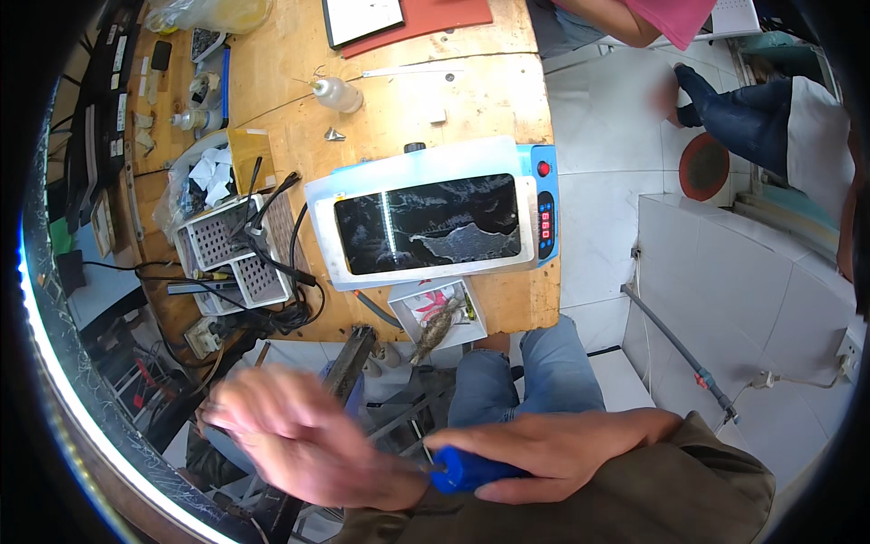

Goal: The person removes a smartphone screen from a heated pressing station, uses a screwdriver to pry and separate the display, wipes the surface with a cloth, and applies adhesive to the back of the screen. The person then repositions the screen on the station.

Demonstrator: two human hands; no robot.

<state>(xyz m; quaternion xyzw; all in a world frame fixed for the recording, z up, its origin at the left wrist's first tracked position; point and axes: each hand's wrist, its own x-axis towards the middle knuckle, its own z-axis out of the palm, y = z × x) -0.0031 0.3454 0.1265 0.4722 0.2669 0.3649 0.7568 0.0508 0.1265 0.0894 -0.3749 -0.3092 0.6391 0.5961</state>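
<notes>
My right hand (539, 453) is closed around a blue cylindrical object (462, 471) at the bottom of the view. My left hand (299, 435) is smeared by motion, with curled fingers beside a small dark shape at its left edge; whether it grips anything is unclear. Above both hands, on the wooden bench (489, 82), lies a blue machine (544, 245) with a white-framed dark plate (426, 218) and a red button. A small open box (406, 299) below it holds pink-and-white material and a mottled brown item (435, 328).
White plastic baskets (207, 243) with cables stand left of the machine. A bottle (337, 94), red mat (444, 14) and plastic bags lie farther up. Two other people (662, 23) (761, 127) are at upper right. A low tiled wall (725, 281) with a pipe runs along the right.
</notes>
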